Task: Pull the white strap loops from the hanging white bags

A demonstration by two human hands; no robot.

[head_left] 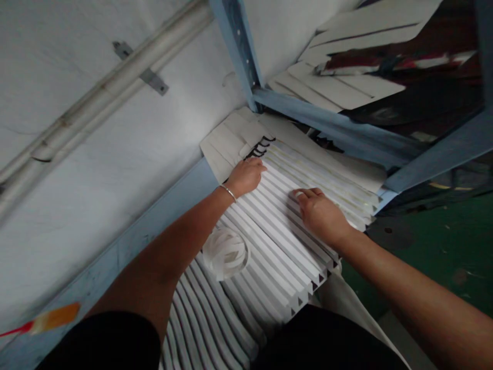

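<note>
A white pleated sheet (269, 216) with sharp parallel folds lies before me on a blue surface. My left hand (247, 178) is closed at its far left edge, near the dark fold ends. Fingers curled together, my right hand (322, 215) grips at the folds further right; a small white band shows on one finger. Whatever lies under the fingertips of both hands is hidden. Between my arms, a loose coil of white tape (226, 254) rests on the folds. Closer to me, the pleats (204, 318) look greyer and more wavy.
Beige card sheets (231, 139) lie beyond the pleats against the white wall. A blue metal frame (331, 123) rises behind, with more card (339, 85) past it. At lower left is a brush (54, 318) with a red handle. Green floor (442, 246) shows at right.
</note>
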